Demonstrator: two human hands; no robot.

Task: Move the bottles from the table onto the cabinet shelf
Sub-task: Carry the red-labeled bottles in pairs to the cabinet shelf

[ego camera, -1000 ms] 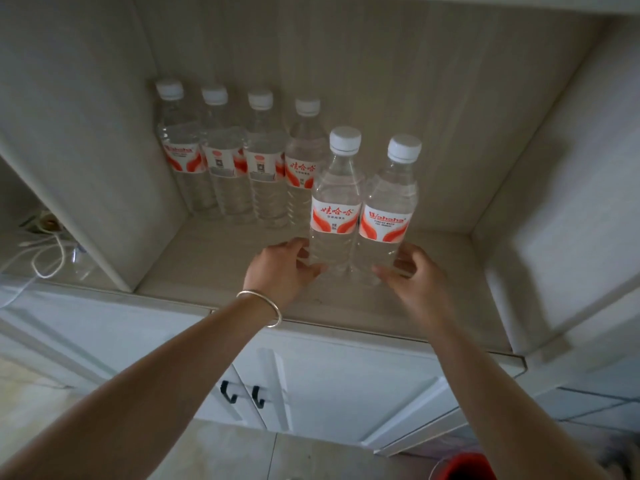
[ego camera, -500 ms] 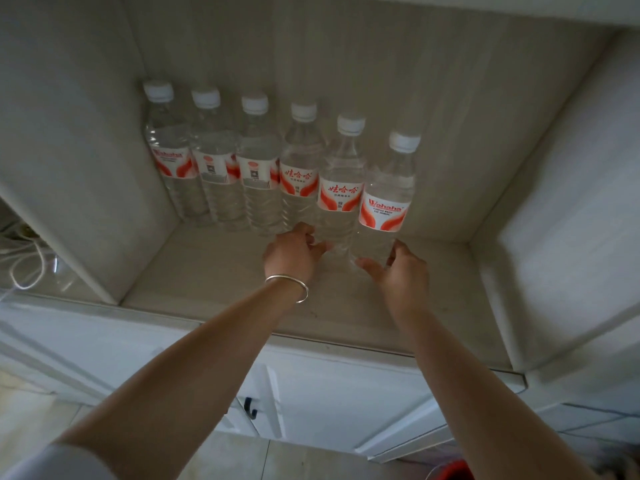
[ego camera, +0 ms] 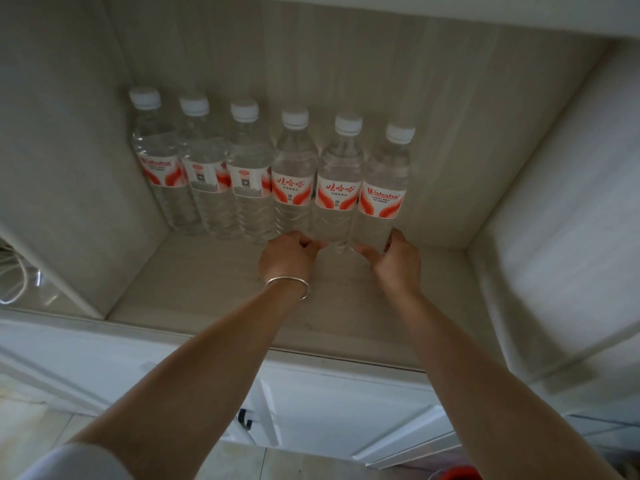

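Note:
Several clear water bottles with white caps and red-and-white labels stand upright in a row against the back wall of the cabinet shelf (ego camera: 207, 289). My left hand (ego camera: 292, 259), with a silver bracelet on its wrist, is curled around the base of the fifth bottle (ego camera: 337, 188). My right hand (ego camera: 396, 263) wraps thumb and fingers around the base of the sixth bottle (ego camera: 384, 192), the rightmost in the row. Both bottles stand on the shelf, in line with the others. The table is out of view.
The cabinet's left side panel (ego camera: 69, 202) and right side panel (ego camera: 554, 237) bound the shelf. Bare shelf lies right of the last bottle and in front of the row. White cables (ego camera: 14, 282) lie at far left. Cabinet doors with a dark handle (ego camera: 246, 420) are below.
Both hands have pushed the two bottles from the front middle of the shelf back into the row against the rear wall. The camera has come closer.

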